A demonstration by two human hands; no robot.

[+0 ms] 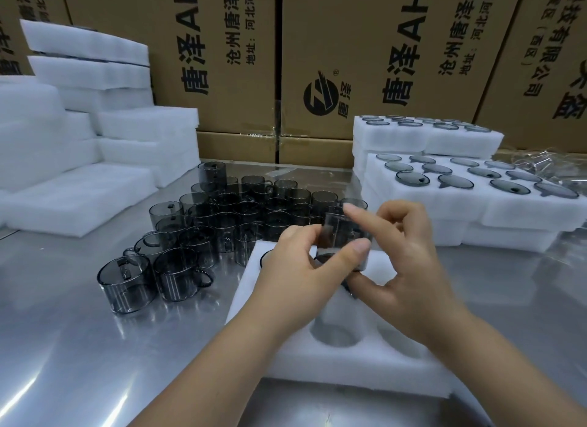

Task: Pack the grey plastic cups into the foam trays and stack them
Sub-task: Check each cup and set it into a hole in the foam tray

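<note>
Grey cup, blurred, held just above the far half of the foam tray, which lies on the steel table at the middle of its near edge. Left hand: fingers curled, thumb laid across the cup's front wall, gripping it. Right hand: index finger over the cup's top, thumb under its lower side, pinching it; other fingers curled. One near pocket of the tray shows open. Loose cups stand clustered left of the tray, toward the table's centre. Filled trays stacked at the far right edge; blank foam stacks along the left edge. Cardboard cartons line the far edge.
</note>
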